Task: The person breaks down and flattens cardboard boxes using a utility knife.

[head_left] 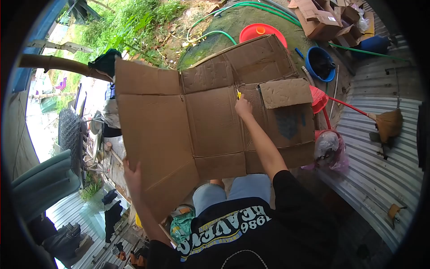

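Observation:
A large opened-out cardboard box [215, 121] spreads in front of my body, its panels marked by fold lines. My right hand [243, 108] is closed around a small yellow cutter [239, 95], whose tip meets the cardboard at a crease near the upper middle. At the lower left edge of the sheet, my left hand [132, 174] grips the cardboard, its fingers partly hidden. A flap [286, 93] lies folded over on the right part, above a dark printed mark.
Beyond the sheet are a red basin [251, 31], a blue basin [320, 62] and a green hose [251, 4]. More cardboard boxes [320, 22] are piled at the upper right. Corrugated metal [371, 148] runs along the right; a bamboo pole [58, 63] juts in from the left.

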The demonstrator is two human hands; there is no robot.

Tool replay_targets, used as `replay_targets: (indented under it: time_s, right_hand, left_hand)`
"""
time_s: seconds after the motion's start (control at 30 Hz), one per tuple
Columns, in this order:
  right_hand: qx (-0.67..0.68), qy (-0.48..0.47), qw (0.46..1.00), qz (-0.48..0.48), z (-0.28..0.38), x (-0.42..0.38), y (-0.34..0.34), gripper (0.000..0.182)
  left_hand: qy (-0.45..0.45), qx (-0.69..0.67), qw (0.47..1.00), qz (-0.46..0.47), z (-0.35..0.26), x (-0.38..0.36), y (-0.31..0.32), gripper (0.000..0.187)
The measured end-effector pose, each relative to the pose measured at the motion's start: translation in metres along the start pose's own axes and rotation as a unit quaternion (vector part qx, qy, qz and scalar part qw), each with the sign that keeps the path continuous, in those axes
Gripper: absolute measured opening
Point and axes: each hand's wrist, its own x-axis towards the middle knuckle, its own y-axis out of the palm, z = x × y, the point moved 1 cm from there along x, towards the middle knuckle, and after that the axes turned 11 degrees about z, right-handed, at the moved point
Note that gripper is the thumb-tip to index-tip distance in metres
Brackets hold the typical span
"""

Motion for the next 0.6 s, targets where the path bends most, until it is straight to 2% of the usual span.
replay_targets:
  time_s: [0.03, 0.1, 0.13, 0.17, 0.2, 0.23, 0.27, 0.3, 0.33, 0.37, 0.4, 0.43, 0.53, 0.6]
  right_hand:
    - [0.005, -0.007, 1.000, 0.001, 0.000, -0.001, 0.001, 0.037]
    - [0.013, -0.013, 1.000, 0.002, -0.003, -0.005, 0.003, 0.039]
    - [0.008, -0.017, 1.000, 0.009, -0.005, -0.007, 0.005, 0.041]
    - [0.001, -0.022, 1.000, 0.015, -0.005, -0.006, 0.005, 0.042]
    - [0.003, -0.020, 1.000, 0.015, -0.008, -0.003, 0.007, 0.042]
    - [-0.007, -0.025, 1.000, 0.006, -0.011, -0.003, 0.011, 0.043]
    - [-0.018, -0.028, 0.999, -0.003, -0.014, -0.004, 0.016, 0.044]
    - [-0.021, -0.024, 0.999, 0.005, -0.016, -0.004, 0.021, 0.044]
    - [-0.033, -0.030, 0.999, -0.021, -0.017, -0.003, 0.023, 0.039]
    - [-0.044, -0.034, 0.997, -0.049, -0.016, -0.003, 0.024, 0.034]
    - [-0.046, -0.029, 0.997, -0.046, -0.013, -0.004, 0.025, 0.034]
    - [-0.043, -0.019, 0.998, -0.052, -0.007, -0.006, 0.023, 0.033]
    - [-0.048, -0.001, 0.997, -0.057, 0.000, -0.012, 0.025, 0.032]
    - [-0.047, 0.008, 0.997, -0.053, -0.008, -0.019, 0.031, 0.031]
  left_hand:
    - [0.001, 0.002, 1.000, -0.001, 0.021, 0.009, -0.010, 0.044]
    - [-0.149, 0.095, 0.984, -0.020, 0.048, 0.025, -0.019, 0.059]
    - [-0.145, 0.098, 0.984, -0.019, 0.056, 0.034, -0.010, 0.059]
    - [-0.099, 0.233, 0.962, -0.104, 0.060, 0.046, -0.002, 0.068]
    - [-0.054, 0.360, 0.913, -0.185, 0.049, 0.052, 0.004, 0.077]
    - [0.000, 0.385, 0.909, -0.159, 0.040, 0.062, 0.021, 0.082]
    - [0.053, 0.409, 0.902, -0.130, 0.004, 0.072, 0.050, 0.088]
    - [0.086, 0.413, 0.905, -0.058, -0.013, 0.085, 0.091, 0.089]
    - [0.182, 0.377, 0.907, 0.042, -0.031, 0.097, 0.133, 0.093]
    - [0.177, 0.365, 0.902, 0.149, -0.060, 0.103, 0.178, 0.100]
    - [0.238, 0.362, 0.876, 0.212, -0.071, 0.110, 0.221, 0.106]
    - [0.248, 0.365, 0.857, 0.266, -0.074, 0.117, 0.264, 0.114]
    - [0.236, 0.388, 0.832, 0.321, -0.060, 0.137, 0.342, 0.122]
    - [0.225, 0.438, 0.845, 0.209, -0.045, 0.141, 0.370, 0.127]
